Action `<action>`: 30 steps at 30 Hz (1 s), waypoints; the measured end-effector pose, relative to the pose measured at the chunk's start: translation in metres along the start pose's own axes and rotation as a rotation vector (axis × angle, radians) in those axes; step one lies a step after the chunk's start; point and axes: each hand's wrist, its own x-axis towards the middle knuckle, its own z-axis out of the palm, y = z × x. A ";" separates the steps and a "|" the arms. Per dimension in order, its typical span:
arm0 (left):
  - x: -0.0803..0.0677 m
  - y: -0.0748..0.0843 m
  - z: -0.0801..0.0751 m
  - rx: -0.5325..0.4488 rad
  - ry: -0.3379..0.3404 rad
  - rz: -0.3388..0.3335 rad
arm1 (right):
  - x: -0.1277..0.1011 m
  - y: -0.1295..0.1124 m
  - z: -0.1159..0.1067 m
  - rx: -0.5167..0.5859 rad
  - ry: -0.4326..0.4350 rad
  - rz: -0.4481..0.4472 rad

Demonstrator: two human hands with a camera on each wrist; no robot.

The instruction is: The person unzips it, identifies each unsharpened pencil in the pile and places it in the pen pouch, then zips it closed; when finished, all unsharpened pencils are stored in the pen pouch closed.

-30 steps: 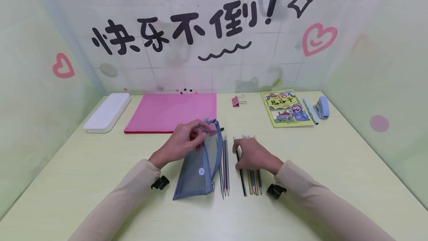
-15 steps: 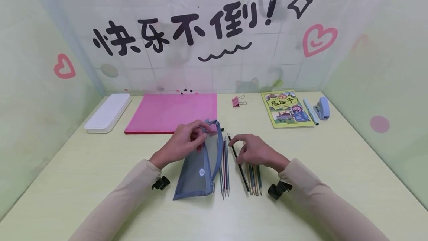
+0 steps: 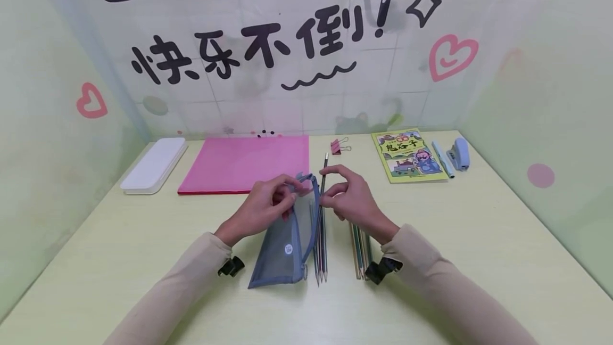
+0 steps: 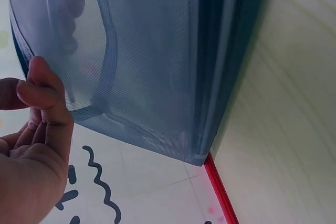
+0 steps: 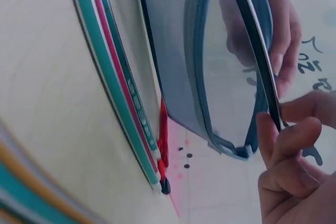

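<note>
A: Taking the mesh pouch point(image 3: 278, 252) as the middle of a clock face, starting where?

B: At ten o'clock, with a white box point(image 3: 153, 166) flat on the bench point(image 3: 112, 244). Then over to eleven for a pink folder point(image 3: 249, 164), also flat, one corner partly covered by the pouch.

A: And towards twelve?

B: Left hand point(image 3: 262, 204), thumb and fingers pinching the pouch's edge. Pouch held up at its far end, mouth gaping towards two o'clock.

A: Moving right?

B: At three, just beside the pouch: striped pencils point(image 5: 105, 66) in a row on the bench, tips towards six. At one, a dark pencil point(image 5: 258, 51), silver end pointing to twelve.

A: Inside the pouch or merely in front of the mouth?

B: Cannot tell. Farther out at one, a pink binder clip point(image 3: 337, 147). At two, right hand point(image 3: 351, 196), thumb and fingertips pinching that dark pencil. Below the wrist, at three, another bunch of pencils point(image 3: 360, 252).

A: And last?

B: Far out at two: yellow booklet point(image 3: 407, 156), light-blue pen point(image 3: 442, 158), blue stapler point(image 3: 461, 154), close together.
</note>
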 end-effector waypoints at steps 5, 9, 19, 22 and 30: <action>0.000 -0.001 0.001 0.006 0.020 0.000 | 0.000 -0.003 0.012 0.016 0.031 -0.009; 0.000 -0.001 0.002 0.008 0.044 0.003 | -0.003 -0.004 0.020 0.005 0.003 -0.009; 0.001 0.000 0.006 -0.017 0.098 0.027 | -0.013 -0.007 0.033 -0.104 -0.042 -0.038; 0.001 0.001 0.006 -0.017 0.105 0.031 | -0.014 -0.007 0.035 -0.134 -0.048 -0.037; 0.001 0.002 0.006 -0.018 0.102 0.044 | -0.013 -0.009 0.036 -0.186 -0.091 -0.031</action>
